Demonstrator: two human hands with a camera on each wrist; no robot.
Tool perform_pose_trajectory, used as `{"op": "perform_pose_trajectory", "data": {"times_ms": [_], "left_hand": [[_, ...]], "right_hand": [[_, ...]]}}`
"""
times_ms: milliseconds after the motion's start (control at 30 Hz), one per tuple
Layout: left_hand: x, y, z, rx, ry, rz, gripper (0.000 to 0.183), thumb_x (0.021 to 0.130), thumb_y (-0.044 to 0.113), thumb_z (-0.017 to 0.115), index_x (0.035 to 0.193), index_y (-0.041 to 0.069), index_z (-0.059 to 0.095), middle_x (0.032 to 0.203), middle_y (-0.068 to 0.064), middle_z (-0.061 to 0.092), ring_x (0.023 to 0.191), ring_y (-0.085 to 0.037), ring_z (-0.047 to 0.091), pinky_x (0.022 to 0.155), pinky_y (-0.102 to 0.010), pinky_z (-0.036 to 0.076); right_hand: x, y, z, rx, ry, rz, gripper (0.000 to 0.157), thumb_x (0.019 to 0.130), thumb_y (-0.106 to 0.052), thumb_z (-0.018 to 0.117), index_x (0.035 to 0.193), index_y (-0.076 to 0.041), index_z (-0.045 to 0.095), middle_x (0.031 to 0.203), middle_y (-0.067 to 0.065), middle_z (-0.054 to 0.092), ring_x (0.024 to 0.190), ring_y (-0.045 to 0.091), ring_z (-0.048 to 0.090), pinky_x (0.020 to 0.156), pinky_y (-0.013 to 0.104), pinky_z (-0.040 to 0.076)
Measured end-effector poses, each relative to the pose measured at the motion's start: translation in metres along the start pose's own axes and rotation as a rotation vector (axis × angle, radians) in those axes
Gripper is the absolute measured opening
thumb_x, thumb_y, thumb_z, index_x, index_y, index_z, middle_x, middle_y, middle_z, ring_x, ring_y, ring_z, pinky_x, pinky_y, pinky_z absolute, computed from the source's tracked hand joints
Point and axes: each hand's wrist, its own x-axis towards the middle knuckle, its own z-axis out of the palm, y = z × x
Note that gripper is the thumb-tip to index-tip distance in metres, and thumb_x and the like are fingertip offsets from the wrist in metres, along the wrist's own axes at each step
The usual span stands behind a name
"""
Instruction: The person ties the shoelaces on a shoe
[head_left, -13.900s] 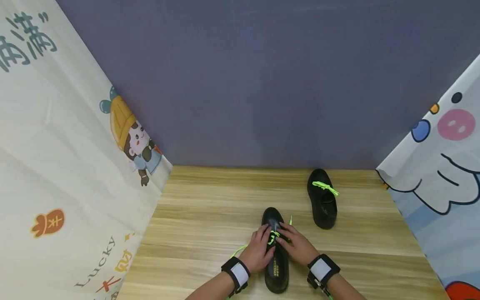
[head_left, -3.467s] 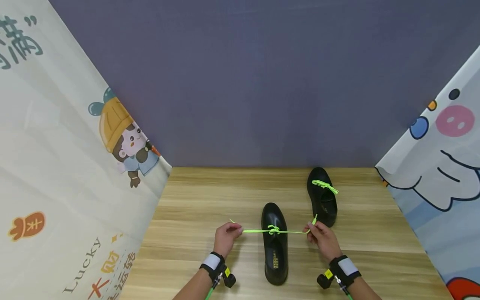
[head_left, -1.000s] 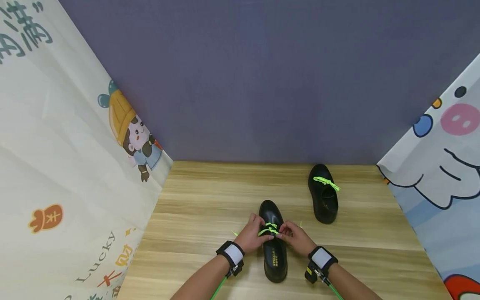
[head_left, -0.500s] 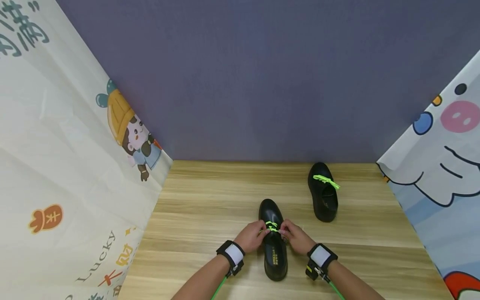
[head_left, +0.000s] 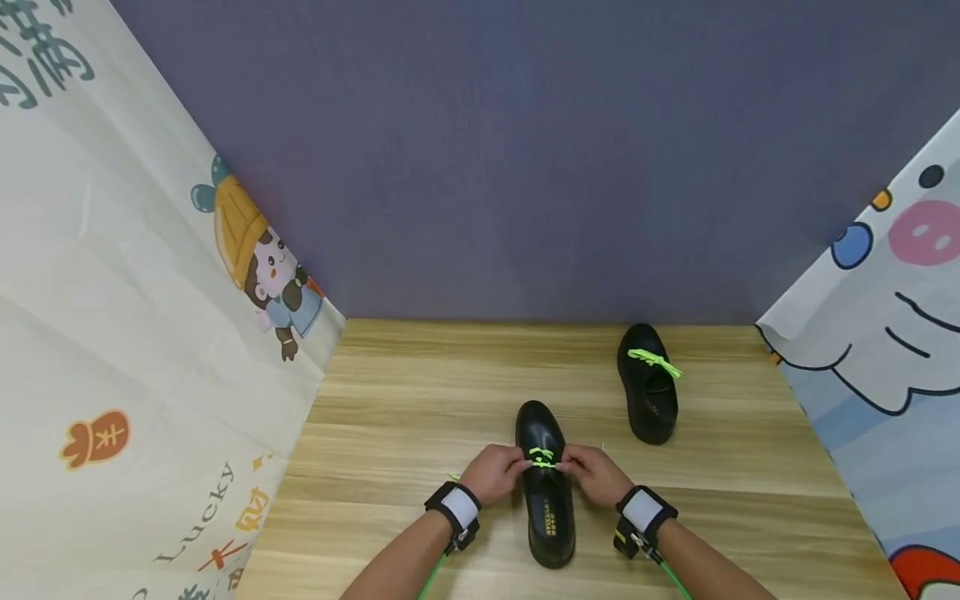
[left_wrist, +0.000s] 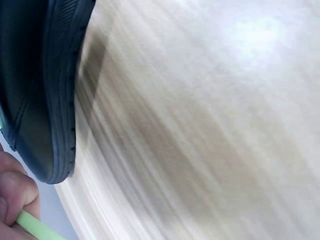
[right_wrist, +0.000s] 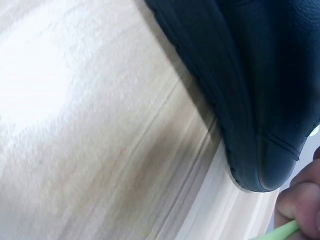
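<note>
Shoelace [head_left: 543, 465] straighter than a second ago

shoe [head_left: 546, 490]: black | lace [head_left: 542, 464]: neon green | surface [head_left: 420, 392]: tan, wood-grained | backdrop [head_left: 480, 167]: greyish-purple

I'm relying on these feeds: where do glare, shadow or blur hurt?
Head: fairly even light, no strong glare, nearer black shoe and lime lace clear but small; left wrist: white glare upper right on the wooden surface, grain soft, shadow beside the sole; right wrist: larger white patch at left, shadow along the sole, fingers cropped lower right.
</note>
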Motion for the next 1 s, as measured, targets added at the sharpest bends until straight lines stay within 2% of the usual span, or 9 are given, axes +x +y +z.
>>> {"op": "perform_pose_trajectory", "data": {"times_ms": [167, 400, 600, 733, 867, 1000], "left_hand": [[-0.007, -0.005, 0.004, -0.035, 0.005, -0.009, 0.027, 0.1, 0.025, 0.061, 0.075, 0.015, 0.06, 0.064, 0.014, 0.042, 0.061, -0.001, 0.042, 0.056, -0.014, 0.033], [-0.016, -0.011, 0.002, -0.231, 0.011, -0.085, 0.035, 0.104, 0.026, 0.055, 0.074, 0.008, 0.057, 0.065, 0.012, 0.042, 0.062, -0.003, 0.041, 0.058, -0.018, 0.036], [-0.017, -0.009, -0.002, -0.401, -0.013, -0.137, 0.042, 0.105, 0.03, 0.054, 0.071, 0.005, 0.054, 0.065, 0.012, 0.039, 0.061, 0.0, 0.04, 0.057, -0.018, 0.034], [-0.016, -0.006, -0.005, -0.5, 0.024, -0.192, 0.042, 0.105, 0.029, 0.055, 0.069, 0.007, 0.049, 0.063, 0.011, 0.039, 0.058, -0.001, 0.038, 0.055, -0.019, 0.032], [-0.011, -0.005, -0.006, -0.582, 0.041, -0.241, 0.042, 0.105, 0.029, 0.055, 0.07, 0.007, 0.049, 0.063, 0.009, 0.039, 0.057, -0.003, 0.038, 0.055, -0.02, 0.032], [-0.006, -0.002, -0.008, -0.688, 0.06, -0.298, 0.043, 0.105, 0.029, 0.054, 0.073, 0.001, 0.051, 0.062, 0.006, 0.042, 0.056, -0.006, 0.039, 0.054, -0.021, 0.033]], "right_hand": [[-0.002, -0.001, -0.002, 0.042, -0.049, 0.059, 0.016, 0.099, -0.019, 0.062, 0.084, -0.014, 0.059, 0.076, -0.011, 0.05, 0.069, 0.003, 0.047, 0.062, 0.023, 0.039], [-0.01, 0.009, -0.009, 0.131, -0.145, 0.156, 0.029, 0.103, -0.028, 0.056, 0.08, -0.01, 0.058, 0.073, -0.01, 0.047, 0.068, 0.004, 0.046, 0.061, 0.024, 0.038], [-0.018, 0.011, -0.016, 0.238, -0.199, 0.205, 0.034, 0.105, -0.027, 0.053, 0.081, -0.003, 0.057, 0.075, -0.005, 0.049, 0.068, 0.007, 0.047, 0.061, 0.026, 0.038], [-0.02, 0.008, -0.018, 0.357, -0.197, 0.182, 0.035, 0.106, -0.022, 0.051, 0.087, 0.007, 0.057, 0.073, -0.006, 0.049, 0.063, 0.006, 0.046, 0.056, 0.024, 0.039], [-0.02, 0.008, -0.022, 0.472, -0.149, 0.151, 0.034, 0.107, -0.015, 0.046, 0.093, 0.015, 0.052, 0.071, -0.007, 0.047, 0.06, 0.006, 0.044, 0.052, 0.022, 0.038], [-0.018, 0.007, -0.025, 0.585, -0.089, 0.141, 0.033, 0.108, -0.014, 0.044, 0.095, 0.016, 0.051, 0.072, -0.006, 0.048, 0.06, 0.007, 0.043, 0.051, 0.025, 0.038]]}}
